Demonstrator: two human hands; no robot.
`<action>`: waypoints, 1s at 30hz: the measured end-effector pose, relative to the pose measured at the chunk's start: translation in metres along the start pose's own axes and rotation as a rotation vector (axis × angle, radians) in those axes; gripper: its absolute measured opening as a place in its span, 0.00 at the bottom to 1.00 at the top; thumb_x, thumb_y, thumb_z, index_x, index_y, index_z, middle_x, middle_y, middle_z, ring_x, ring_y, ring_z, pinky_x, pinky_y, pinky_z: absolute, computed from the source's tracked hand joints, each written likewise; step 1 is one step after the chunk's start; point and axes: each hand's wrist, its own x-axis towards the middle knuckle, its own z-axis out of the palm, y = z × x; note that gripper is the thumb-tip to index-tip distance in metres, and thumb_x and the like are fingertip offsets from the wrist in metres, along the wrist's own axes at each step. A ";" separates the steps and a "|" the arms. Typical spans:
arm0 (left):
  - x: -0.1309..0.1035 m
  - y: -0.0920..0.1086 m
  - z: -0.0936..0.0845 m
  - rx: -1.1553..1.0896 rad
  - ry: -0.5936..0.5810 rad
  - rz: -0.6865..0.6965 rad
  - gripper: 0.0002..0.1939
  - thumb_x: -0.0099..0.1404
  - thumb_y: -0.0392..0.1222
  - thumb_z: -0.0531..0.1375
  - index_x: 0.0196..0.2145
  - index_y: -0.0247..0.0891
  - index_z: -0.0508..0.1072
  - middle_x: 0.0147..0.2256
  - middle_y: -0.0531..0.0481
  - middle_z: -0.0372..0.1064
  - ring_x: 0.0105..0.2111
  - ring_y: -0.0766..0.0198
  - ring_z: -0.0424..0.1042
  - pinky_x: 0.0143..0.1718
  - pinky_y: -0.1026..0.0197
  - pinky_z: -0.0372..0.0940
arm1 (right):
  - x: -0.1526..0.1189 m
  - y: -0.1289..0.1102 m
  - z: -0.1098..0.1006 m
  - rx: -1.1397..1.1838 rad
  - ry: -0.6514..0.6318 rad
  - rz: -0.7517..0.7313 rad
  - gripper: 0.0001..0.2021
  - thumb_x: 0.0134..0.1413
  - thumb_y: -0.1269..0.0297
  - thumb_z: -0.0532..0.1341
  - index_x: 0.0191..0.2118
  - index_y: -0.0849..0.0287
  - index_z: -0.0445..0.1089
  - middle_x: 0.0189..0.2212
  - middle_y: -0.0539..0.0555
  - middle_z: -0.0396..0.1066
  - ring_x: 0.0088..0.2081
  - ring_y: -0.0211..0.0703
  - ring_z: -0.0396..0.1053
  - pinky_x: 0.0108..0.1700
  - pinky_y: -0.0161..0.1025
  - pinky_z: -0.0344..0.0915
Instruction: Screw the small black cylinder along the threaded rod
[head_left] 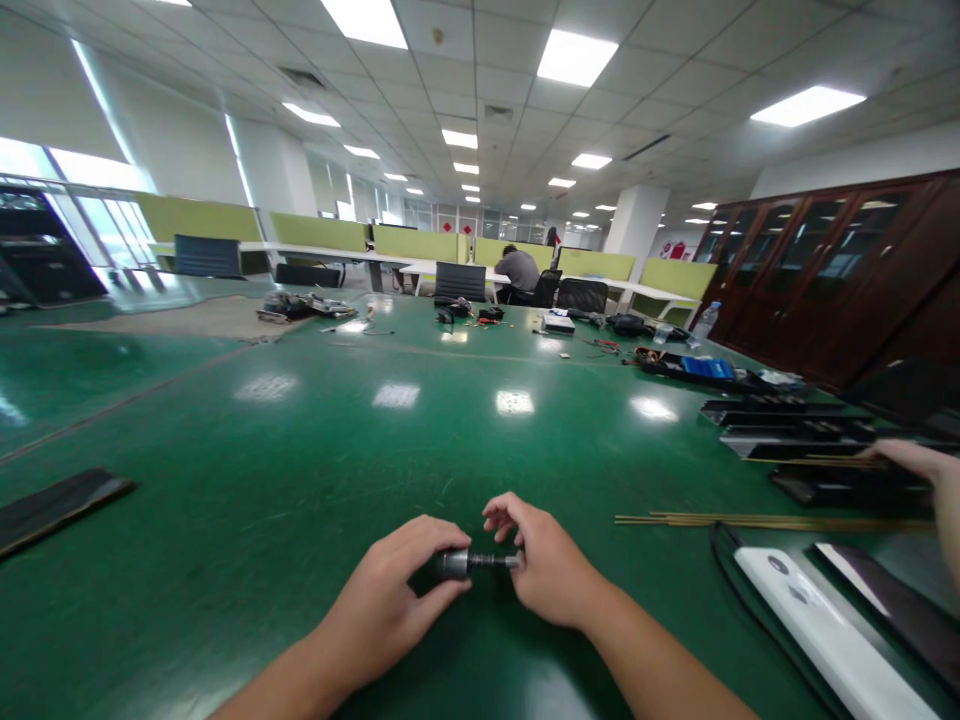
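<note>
Near the front of the green table, my left hand [405, 590] has its thumb and fingers closed around a dark metal cylinder with a thin shaft [456, 564]. The shaft points right and looks ridged, like a thread or a spring; its exact kind is not clear. At the shaft's right tip is my right hand [551, 562], pinching the pale end piece, its upper fingers curled loosely. The part lies about level between both hands, just over the tabletop.
A co-worker's hand [907, 458] reaches in at right over black metal channels [802, 440]. Thin brass-coloured rods [675, 519] lie nearby, beside a white phone-shaped device [817, 620] with a black cable. A dark flat strip [64, 505] is at left; tools and a bottle [705, 322] stand farther back.
</note>
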 end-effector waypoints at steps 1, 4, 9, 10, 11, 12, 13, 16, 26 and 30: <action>-0.001 -0.001 0.000 -0.013 0.004 0.018 0.14 0.66 0.36 0.61 0.49 0.44 0.70 0.45 0.46 0.71 0.46 0.60 0.71 0.49 0.56 0.68 | 0.000 -0.002 -0.001 -0.013 -0.016 -0.010 0.32 0.37 0.86 0.55 0.51 0.54 0.64 0.44 0.51 0.70 0.42 0.41 0.67 0.44 0.37 0.64; 0.001 -0.001 -0.001 -0.038 0.021 0.035 0.15 0.66 0.35 0.62 0.50 0.45 0.70 0.46 0.48 0.72 0.47 0.61 0.71 0.50 0.58 0.68 | -0.001 -0.011 -0.006 -0.011 -0.091 -0.074 0.29 0.41 0.80 0.63 0.52 0.53 0.66 0.46 0.52 0.70 0.45 0.45 0.67 0.50 0.40 0.64; 0.001 -0.003 -0.001 -0.046 0.000 0.018 0.16 0.66 0.35 0.63 0.49 0.47 0.72 0.47 0.50 0.72 0.46 0.63 0.72 0.49 0.60 0.69 | -0.001 -0.023 -0.008 -0.031 -0.061 -0.073 0.27 0.41 0.68 0.71 0.51 0.54 0.68 0.43 0.52 0.70 0.42 0.45 0.68 0.47 0.40 0.64; 0.001 -0.004 -0.001 -0.043 0.004 0.012 0.16 0.65 0.35 0.63 0.50 0.47 0.72 0.47 0.50 0.72 0.46 0.63 0.72 0.49 0.60 0.69 | -0.001 -0.023 -0.008 -0.046 -0.055 -0.078 0.25 0.42 0.67 0.71 0.49 0.55 0.69 0.41 0.52 0.71 0.41 0.45 0.68 0.46 0.40 0.63; 0.000 -0.005 -0.001 -0.039 0.008 0.008 0.16 0.65 0.35 0.63 0.50 0.47 0.72 0.47 0.50 0.72 0.46 0.63 0.72 0.49 0.60 0.69 | -0.002 -0.023 -0.007 -0.062 -0.049 -0.088 0.21 0.44 0.67 0.71 0.47 0.55 0.70 0.40 0.52 0.71 0.40 0.45 0.68 0.45 0.40 0.63; -0.001 -0.007 0.000 -0.036 0.013 0.007 0.16 0.65 0.35 0.63 0.50 0.47 0.72 0.47 0.50 0.72 0.46 0.63 0.72 0.49 0.60 0.69 | -0.002 -0.023 -0.006 -0.076 -0.044 -0.100 0.18 0.45 0.67 0.70 0.45 0.56 0.71 0.38 0.52 0.71 0.39 0.44 0.68 0.43 0.40 0.63; -0.001 -0.008 0.001 -0.034 0.019 0.008 0.16 0.65 0.35 0.63 0.50 0.47 0.72 0.47 0.50 0.72 0.46 0.63 0.72 0.49 0.61 0.69 | -0.002 -0.022 -0.006 -0.086 -0.039 -0.112 0.15 0.47 0.67 0.69 0.43 0.56 0.71 0.37 0.52 0.71 0.38 0.44 0.68 0.43 0.39 0.62; -0.002 -0.011 0.003 -0.034 0.028 0.019 0.17 0.65 0.36 0.63 0.51 0.48 0.73 0.46 0.51 0.72 0.46 0.64 0.72 0.49 0.61 0.69 | -0.003 -0.020 -0.005 -0.102 -0.028 -0.144 0.12 0.49 0.68 0.67 0.41 0.56 0.72 0.35 0.51 0.71 0.37 0.43 0.68 0.41 0.39 0.62; -0.004 -0.007 0.004 -0.022 0.035 0.054 0.16 0.65 0.36 0.64 0.50 0.47 0.74 0.46 0.50 0.73 0.45 0.64 0.73 0.48 0.62 0.70 | -0.004 -0.020 0.000 -0.135 -0.071 -0.189 0.04 0.59 0.66 0.62 0.38 0.57 0.75 0.31 0.50 0.72 0.33 0.39 0.69 0.38 0.36 0.60; -0.006 -0.011 0.006 0.013 0.068 0.067 0.18 0.64 0.36 0.65 0.51 0.46 0.74 0.46 0.50 0.74 0.46 0.64 0.74 0.49 0.62 0.71 | -0.005 -0.020 -0.001 -0.176 -0.074 -0.190 0.05 0.60 0.66 0.62 0.37 0.58 0.75 0.30 0.51 0.73 0.32 0.40 0.69 0.37 0.36 0.60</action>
